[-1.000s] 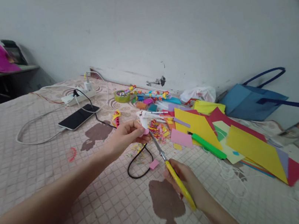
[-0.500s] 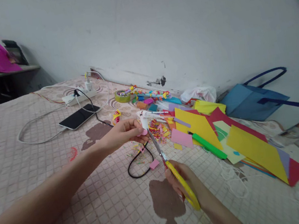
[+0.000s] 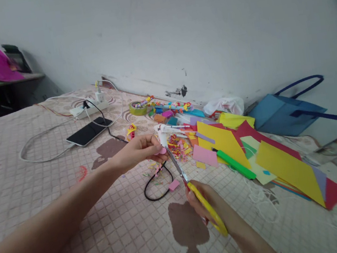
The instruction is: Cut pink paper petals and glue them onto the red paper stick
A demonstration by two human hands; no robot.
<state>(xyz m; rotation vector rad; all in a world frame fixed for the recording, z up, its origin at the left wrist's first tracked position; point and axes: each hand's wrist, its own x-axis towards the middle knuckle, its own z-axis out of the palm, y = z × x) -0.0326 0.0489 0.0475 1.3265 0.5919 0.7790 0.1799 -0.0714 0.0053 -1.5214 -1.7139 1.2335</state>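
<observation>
Between the thumb and fingers of my left hand [image 3: 142,150] is a small piece of pink paper [image 3: 162,150]. My right hand [image 3: 203,199] grips scissors [image 3: 206,205] with yellow and red handles. Their blades point up and away, with the tips at the pink paper's edge by my left fingertips. Just behind lies a heap of tiny coloured paper scraps [image 3: 178,147]. On the cloth under my hands are a black cord loop [image 3: 147,195] and another small pink paper piece [image 3: 174,185]. A white object [image 3: 162,133] stands behind my left fingers, partly hidden.
To the right lie yellow paper sheets [image 3: 289,172], a pink card [image 3: 205,155], a green cutter-like tool [image 3: 236,165] and white string [image 3: 263,197]. A blue bag [image 3: 280,114] leans near the wall. At the left are a phone [image 3: 88,132], a power strip [image 3: 90,108] and cables. A tape roll [image 3: 138,108] sits behind.
A pink scrap under my left fingers has dropped onto the cloth by the black cord. The scissors have shifted very slightly; both hands stay in nearly the same place.
</observation>
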